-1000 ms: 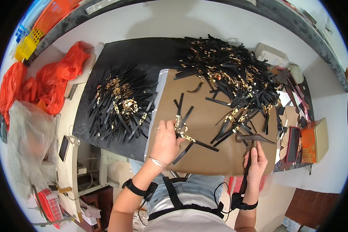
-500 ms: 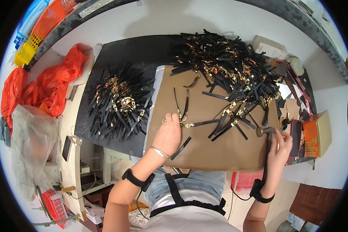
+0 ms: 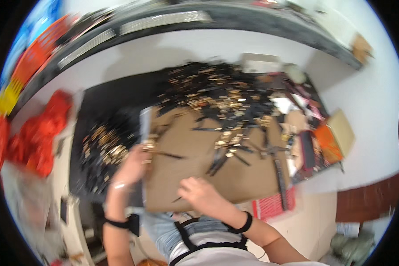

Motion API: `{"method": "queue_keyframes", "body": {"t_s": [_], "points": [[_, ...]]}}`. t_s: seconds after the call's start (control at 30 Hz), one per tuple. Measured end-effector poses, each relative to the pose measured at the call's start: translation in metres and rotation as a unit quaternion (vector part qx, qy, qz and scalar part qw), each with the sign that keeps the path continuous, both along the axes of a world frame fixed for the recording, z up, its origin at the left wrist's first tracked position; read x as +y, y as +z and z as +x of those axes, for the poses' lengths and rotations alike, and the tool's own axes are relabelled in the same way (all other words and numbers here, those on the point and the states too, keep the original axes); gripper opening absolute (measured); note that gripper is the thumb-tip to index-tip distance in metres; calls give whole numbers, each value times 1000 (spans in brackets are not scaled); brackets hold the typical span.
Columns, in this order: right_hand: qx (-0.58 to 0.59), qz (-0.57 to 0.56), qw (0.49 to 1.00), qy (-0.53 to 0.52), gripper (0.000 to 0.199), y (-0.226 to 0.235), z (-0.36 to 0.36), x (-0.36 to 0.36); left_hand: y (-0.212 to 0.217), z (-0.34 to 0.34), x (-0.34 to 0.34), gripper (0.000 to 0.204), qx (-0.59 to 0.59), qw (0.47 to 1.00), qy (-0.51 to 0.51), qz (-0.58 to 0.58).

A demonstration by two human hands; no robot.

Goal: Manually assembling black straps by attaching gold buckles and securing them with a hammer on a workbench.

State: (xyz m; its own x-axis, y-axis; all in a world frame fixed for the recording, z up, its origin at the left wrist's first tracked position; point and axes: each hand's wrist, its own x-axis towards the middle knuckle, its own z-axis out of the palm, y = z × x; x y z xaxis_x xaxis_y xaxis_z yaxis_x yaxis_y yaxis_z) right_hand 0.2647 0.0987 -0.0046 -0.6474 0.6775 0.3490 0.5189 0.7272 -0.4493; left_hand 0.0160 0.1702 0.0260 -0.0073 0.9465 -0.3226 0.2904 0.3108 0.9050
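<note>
My left hand [image 3: 135, 162] is at the left edge of the brown mat [image 3: 235, 186], fingers closed on a black strap with gold links [image 3: 150, 146]. One black end [image 3: 173, 155] of that strap points right over the mat. Close to the mat's front edge, my right hand [image 3: 198, 191] has curled fingers over a short black strap [image 3: 177, 199], most of it hidden under the fingertips. A hammer [image 3: 270, 151] lies at the mat's right side, above a long black bar [image 3: 280, 184] that reaches past the front edge. Motion blurs the hands and small parts.
A large heap of black straps with gold links [image 3: 217, 88] covers the mat's far side. Another heap [image 3: 104, 146] lies left on the dark table. Scraps and an orange box [image 3: 328, 142] stand at right. Red bags [image 3: 44, 133] hang at left; a shelf [image 3: 177, 26] runs behind.
The view has turned right. My right hand has let go of the hammer and moved left to the short black strap. My left hand has moved left with the gold-linked strap.
</note>
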Motion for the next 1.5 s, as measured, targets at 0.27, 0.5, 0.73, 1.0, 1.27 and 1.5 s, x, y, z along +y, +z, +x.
{"method": "queue_keyframes", "body": {"t_s": [0.27,0.5,0.73,1.0,1.27,1.5], "points": [[98,-42,952,-286,10,57,114,15,-22,-227,35,37,348,910,153,165],[-29,97,864,-494,50,78,250,104,-35,-215,21,68,604,750,202,176],[-80,-45,950,-299,73,89,191,172,30,28,11,49,362,840,-73,399],[-259,-83,916,-294,111,55,109,278,3,149,-72,53,234,897,-274,256],[-61,146,973,-165,45,40,76,245,4,72,-90,43,176,951,-155,203],[-115,70,989,64,50,28,34,134,2,52,-68,46,193,944,-44,263]]}}
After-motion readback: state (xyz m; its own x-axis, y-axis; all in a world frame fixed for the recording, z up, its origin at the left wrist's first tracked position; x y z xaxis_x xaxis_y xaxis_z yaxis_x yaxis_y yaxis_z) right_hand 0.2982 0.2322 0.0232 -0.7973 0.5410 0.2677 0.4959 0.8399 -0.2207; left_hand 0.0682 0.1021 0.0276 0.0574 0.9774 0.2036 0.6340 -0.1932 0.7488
